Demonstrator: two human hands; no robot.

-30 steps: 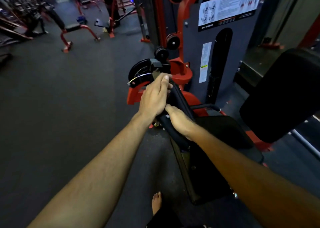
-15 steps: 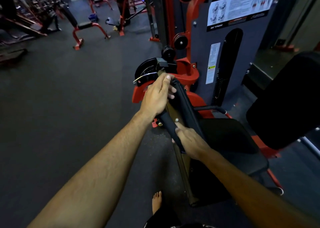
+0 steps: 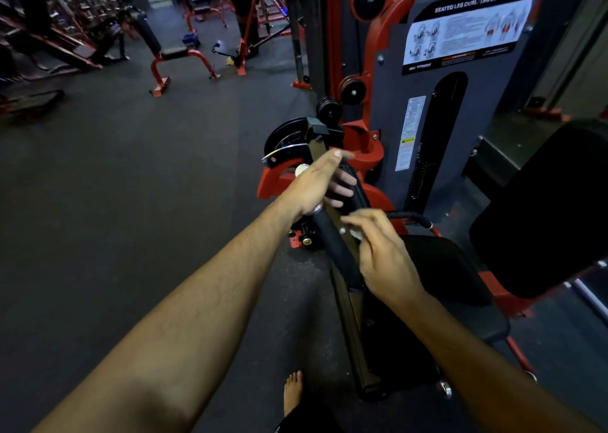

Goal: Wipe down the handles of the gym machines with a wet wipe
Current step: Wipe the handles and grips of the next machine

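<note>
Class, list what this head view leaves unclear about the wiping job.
- Wet wipe: only a small white bit shows under the right hand; fingers hide the rest.
- Black foam handle: its top is covered by the left hand.
- White instruction label: text blurred, too small.

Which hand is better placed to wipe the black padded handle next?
Right. The right hand pinches a small white wipe beside the black padded handle; the left hand only steadies its upper end.
</note>
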